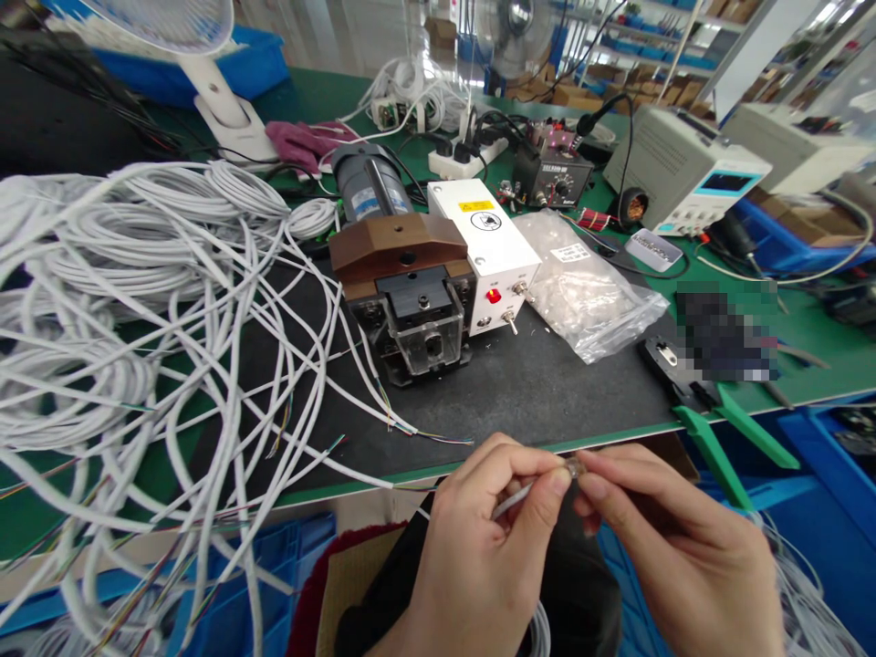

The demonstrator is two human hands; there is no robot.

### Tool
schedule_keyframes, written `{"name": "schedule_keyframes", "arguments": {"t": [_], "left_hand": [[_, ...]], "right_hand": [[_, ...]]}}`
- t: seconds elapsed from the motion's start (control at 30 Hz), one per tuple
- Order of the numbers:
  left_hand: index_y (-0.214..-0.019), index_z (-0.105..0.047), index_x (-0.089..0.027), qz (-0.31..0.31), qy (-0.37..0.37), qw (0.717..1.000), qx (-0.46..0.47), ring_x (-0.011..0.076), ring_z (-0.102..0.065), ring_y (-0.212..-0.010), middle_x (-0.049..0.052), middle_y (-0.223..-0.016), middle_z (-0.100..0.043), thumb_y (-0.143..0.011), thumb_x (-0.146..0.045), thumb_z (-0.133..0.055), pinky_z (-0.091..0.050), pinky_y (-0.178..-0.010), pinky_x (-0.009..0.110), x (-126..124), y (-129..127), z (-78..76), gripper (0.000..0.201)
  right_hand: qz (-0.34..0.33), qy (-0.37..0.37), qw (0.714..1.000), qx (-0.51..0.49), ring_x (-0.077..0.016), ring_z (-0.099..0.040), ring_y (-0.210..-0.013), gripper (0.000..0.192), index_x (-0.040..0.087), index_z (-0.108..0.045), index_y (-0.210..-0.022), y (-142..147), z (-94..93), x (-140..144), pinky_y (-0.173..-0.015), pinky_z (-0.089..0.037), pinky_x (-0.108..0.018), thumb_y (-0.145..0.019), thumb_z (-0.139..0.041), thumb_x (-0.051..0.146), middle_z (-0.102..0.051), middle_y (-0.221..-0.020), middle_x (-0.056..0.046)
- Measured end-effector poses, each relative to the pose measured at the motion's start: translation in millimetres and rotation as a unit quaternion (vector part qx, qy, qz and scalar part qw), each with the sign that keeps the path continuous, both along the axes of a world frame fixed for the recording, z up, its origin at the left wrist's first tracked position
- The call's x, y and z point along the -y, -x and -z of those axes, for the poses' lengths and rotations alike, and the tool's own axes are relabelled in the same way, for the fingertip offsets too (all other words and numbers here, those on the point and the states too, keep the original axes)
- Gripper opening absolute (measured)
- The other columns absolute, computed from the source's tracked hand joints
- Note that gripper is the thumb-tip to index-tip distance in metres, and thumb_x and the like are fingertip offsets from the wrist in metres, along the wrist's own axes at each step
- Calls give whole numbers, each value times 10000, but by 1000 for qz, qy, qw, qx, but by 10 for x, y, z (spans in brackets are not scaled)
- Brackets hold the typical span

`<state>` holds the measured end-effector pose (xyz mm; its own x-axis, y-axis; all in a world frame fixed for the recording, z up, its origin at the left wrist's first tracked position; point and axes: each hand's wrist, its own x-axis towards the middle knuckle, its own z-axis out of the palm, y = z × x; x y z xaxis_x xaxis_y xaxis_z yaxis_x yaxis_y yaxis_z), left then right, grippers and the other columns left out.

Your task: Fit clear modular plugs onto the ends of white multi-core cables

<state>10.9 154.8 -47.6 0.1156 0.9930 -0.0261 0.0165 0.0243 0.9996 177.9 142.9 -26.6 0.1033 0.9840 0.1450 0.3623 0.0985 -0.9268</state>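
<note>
My left hand [489, 520] pinches a white cable [515, 499] close to its end, between thumb and forefinger. At the fingertips sits a small clear connector plug [573, 467], partly covered by both hands. My right hand [674, 538] grips that plug from the other side with thumb and forefinger. Whether the cable's wires are inside the plug cannot be made out. Both hands are above my lap, just in front of the bench edge. Behind them stands a crimping machine [403, 251] with a clear guard [429, 347] and a white control box [483, 246].
Coiled white cables [171, 237] with stripped coloured ends cover the bench's left side. A clear bag of small plugs [581, 283] lies right of the machine. Green-handled crimping pliers [712, 411] overhang the front edge. Farther back are a soldering station [553, 173] and a bench instrument [684, 173].
</note>
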Motion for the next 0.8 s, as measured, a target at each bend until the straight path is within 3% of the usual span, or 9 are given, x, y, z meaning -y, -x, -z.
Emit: {"name": "schedule_keyframes", "arguments": {"t": [0.43, 0.67, 0.8], "left_hand": [[-975, -804, -206, -33, -78, 996, -33, 97, -708, -767, -10, -875, -774, -1010, -150, -741, -505, -687, 175, 21, 16, 5, 91], [-1004, -765, -234, -29, -14, 999, -27, 123, -691, -725, -13, -874, -758, -1025, -280, -748, -511, -691, 225, 66, 10, 65, 53], [-920, -669, -221, -61, 61, 996, 37, 144, -657, -668, -22, -761, -708, -980, -328, -792, -506, -630, 232, 87, 12, 81, 173]], "right_hand": [[0, 65, 989, -137, -131, -748, -646, 132, 316, -898, -1022, -27, 105, -35, -585, -636, -158, -937, -860, 222, -816, -847, -16], [-27, 85, 987, -132, -123, -757, -691, 138, 336, -892, -1027, -46, 96, -51, -623, -634, -148, -945, -857, 231, -812, -899, -7], [-65, 104, 983, -137, -97, -728, -687, 132, 336, -879, -1045, -17, 84, -104, -638, -612, -132, -967, -839, 237, -768, -859, 17]]}}
